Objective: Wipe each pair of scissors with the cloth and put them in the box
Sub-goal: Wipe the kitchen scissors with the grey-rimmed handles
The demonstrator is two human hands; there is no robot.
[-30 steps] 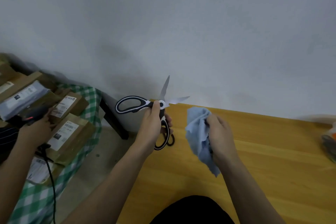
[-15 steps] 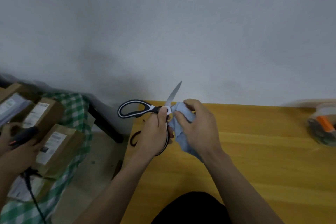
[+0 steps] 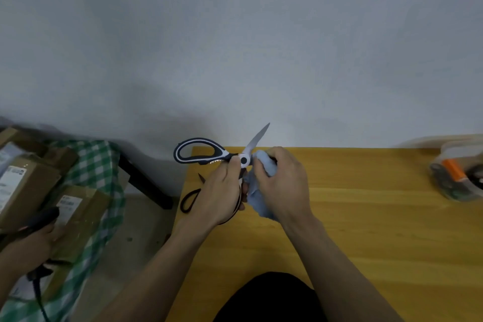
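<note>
My left hand (image 3: 222,192) grips a pair of black-and-white kitchen scissors (image 3: 201,155) near the pivot, held spread above the table's left end. One blade points up and right; the other is hidden under the light blue cloth (image 3: 257,188). My right hand (image 3: 281,185) holds that cloth bunched around the lower blade, right beside the pivot. A second dark pair of scissors (image 3: 190,197) lies on the wooden table (image 3: 366,217) under my left hand, mostly hidden. At the far right edge stands a clear plastic box (image 3: 460,178) with an orange-handled item inside.
To the left, past the table edge, another person's hand (image 3: 28,243) holds a black scanner over brown parcels (image 3: 23,185) on a green checked cloth (image 3: 104,165). A grey wall runs behind the table. A dark shape at bottom centre is my own clothing (image 3: 266,300).
My right hand brought the cloth from beside the scissors onto the lower blade and closed around it. The view also swung right, bringing the clear box into sight.
</note>
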